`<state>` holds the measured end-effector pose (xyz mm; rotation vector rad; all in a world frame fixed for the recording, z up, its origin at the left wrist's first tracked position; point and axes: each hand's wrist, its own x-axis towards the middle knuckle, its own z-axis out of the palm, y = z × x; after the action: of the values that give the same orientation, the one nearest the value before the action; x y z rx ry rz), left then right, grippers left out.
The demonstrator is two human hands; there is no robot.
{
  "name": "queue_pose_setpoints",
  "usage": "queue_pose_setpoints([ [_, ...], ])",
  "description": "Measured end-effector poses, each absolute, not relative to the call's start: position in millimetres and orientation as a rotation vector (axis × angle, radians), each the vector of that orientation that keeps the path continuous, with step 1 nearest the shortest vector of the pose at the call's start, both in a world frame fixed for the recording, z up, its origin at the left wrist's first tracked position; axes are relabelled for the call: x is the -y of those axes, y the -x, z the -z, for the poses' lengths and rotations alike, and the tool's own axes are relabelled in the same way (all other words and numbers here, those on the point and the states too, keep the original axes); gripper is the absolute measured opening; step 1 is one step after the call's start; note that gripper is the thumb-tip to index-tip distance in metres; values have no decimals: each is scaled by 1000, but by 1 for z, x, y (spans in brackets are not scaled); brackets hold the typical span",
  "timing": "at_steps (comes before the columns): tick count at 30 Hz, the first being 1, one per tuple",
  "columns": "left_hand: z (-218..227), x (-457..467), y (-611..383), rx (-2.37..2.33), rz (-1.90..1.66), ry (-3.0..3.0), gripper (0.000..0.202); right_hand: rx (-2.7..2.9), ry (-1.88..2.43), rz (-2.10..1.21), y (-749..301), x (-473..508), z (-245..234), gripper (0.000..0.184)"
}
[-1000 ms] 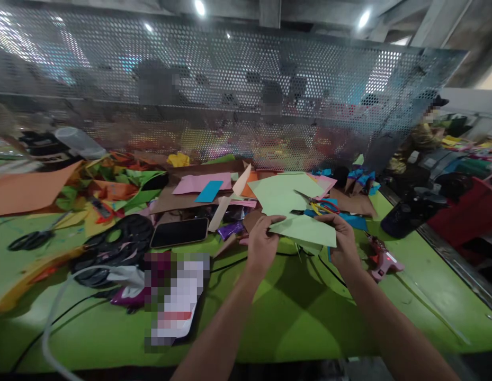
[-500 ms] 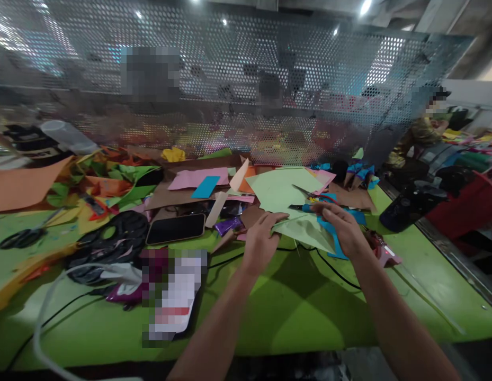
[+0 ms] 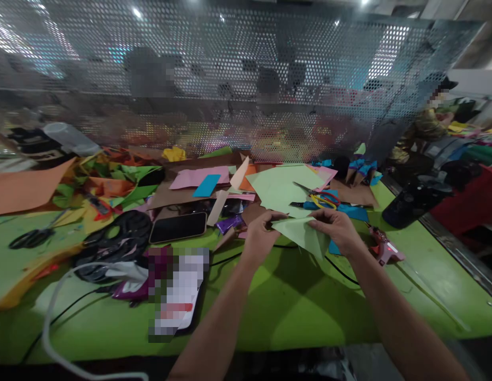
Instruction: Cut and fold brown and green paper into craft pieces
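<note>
Between my hands hangs a folded piece of pale green paper (image 3: 303, 234), held above the table. My left hand (image 3: 262, 233) pinches its left corner. The thumb and fingers of my right hand (image 3: 335, 227) grip its upper right edge. Just beyond lie scissors (image 3: 323, 199) with red and yellow handles, resting with a dark-bladed tool with a blue handle (image 3: 309, 205). A larger pale green sheet (image 3: 283, 185) spreads behind them. Blue paper (image 3: 355, 212) lies near my right hand, partly hidden.
A pink glue gun (image 3: 384, 247) and a dark tumbler (image 3: 414, 201) stand to the right. On the left are a phone (image 3: 178, 227), a black round tray (image 3: 110, 238), black scissors (image 3: 31, 238) and heaped coloured paper (image 3: 110, 185). A black cable (image 3: 343, 271) crosses the green table. A perforated screen (image 3: 230, 79) rises behind.
My right hand has come down and left onto the pale green paper's edge, away from beside the scissors. The paper is now stretched between both hands. The view has shifted slightly.
</note>
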<state>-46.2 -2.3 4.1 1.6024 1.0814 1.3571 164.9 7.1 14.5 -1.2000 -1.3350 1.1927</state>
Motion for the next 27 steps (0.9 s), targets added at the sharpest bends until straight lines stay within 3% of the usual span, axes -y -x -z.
queue_pose_setpoints([
  [6, 2, -3, 45, -1087, -1317, -1446, 17, 1418, 1198, -1122, -167, -6, -13, 34],
  [9, 5, -3, 45, -1120, -1340, -1482, 16, 1572, 1148, -913, -167, -4, -15, 37],
  [13, 4, 1, 43, -1229, -1313, -1604, 15, 1789, 1022, -621, -161, 3, -22, 21],
  [18, 2, 7, 37, -1269, -1250, -1788, 26, 1927, 997, -639, -150, 11, -21, 20],
  [27, 2, 9, 31, -1165, -1169, -1596, 32, 1896, 987, -674, -144, 10, -14, 17],
])
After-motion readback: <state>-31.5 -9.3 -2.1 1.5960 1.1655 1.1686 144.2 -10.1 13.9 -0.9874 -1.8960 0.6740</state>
